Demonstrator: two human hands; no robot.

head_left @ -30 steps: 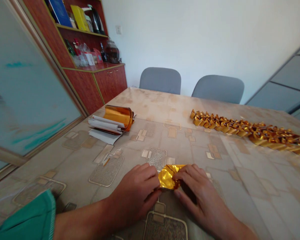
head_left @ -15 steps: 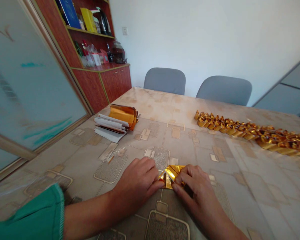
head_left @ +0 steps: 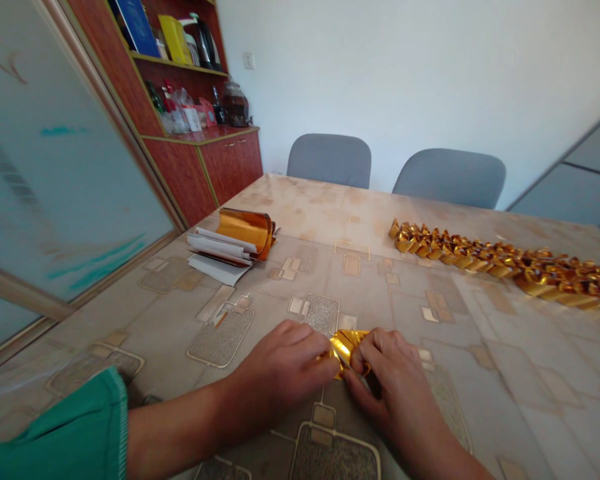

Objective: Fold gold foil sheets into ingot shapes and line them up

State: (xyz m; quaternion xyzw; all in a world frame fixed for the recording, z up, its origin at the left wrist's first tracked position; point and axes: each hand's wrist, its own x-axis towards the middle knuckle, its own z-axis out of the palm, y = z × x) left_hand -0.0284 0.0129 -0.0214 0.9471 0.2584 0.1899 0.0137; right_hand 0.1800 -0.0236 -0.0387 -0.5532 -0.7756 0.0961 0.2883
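Centrally, low in frame: one gold paper (head_left: 347, 343), two hands. Left hand (head_left: 293, 357) curled, fingers closed on the paper's left end; right hand (head_left: 397, 363) grips its right end, thumb near fingers. Paper lies between both sets of fingertips. Left of centre, one pile of sheets (head_left: 247, 230); right, one row of folded pieces (head_left: 460, 251), uncountable; top, two chairs (head_left: 330, 160).

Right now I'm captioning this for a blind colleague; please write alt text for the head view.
Two bare hands hold a piece of shiny gold foil on a patterned tabletop. Beyond them, curled gold-and-white sheets lie to the left and folded gold pieces stretch in a long band to the right, with two gray chairs behind.
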